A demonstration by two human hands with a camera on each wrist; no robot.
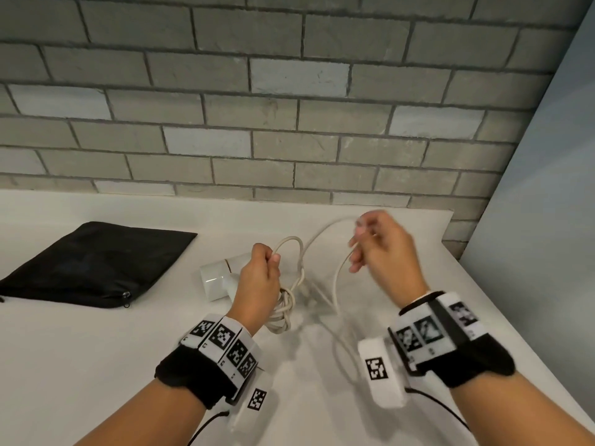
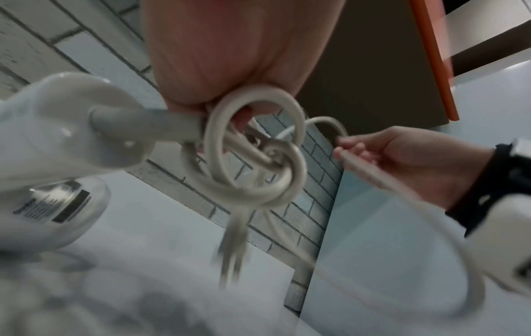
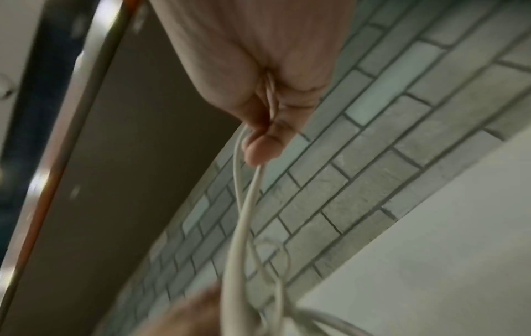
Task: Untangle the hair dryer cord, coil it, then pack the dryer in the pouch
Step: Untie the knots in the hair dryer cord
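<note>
Near the middle of the head view, the left hand (image 1: pixel 257 278) gripped a bunch of knotted loops of the cord (image 1: pixel 291 252), fingers curled tight around them. Right of it, the right hand (image 1: pixel 383 249) pinched a free strand between thumb and fingers. Pulling that strand sideways could, I judged, cinch the knot rather than free it. Behind the left hand lay the hair dryer (image 1: pixel 222 275), long axis running left-right, barrel end toward the black pouch (image 1: pixel 93 262) at frame left.

Bare forearms, black wrist bands (image 1: pixel 190 375) ringed with white tiles — black square-code markers, white camera boxes (image 1: pixel 381 370), thin black cables
</note>
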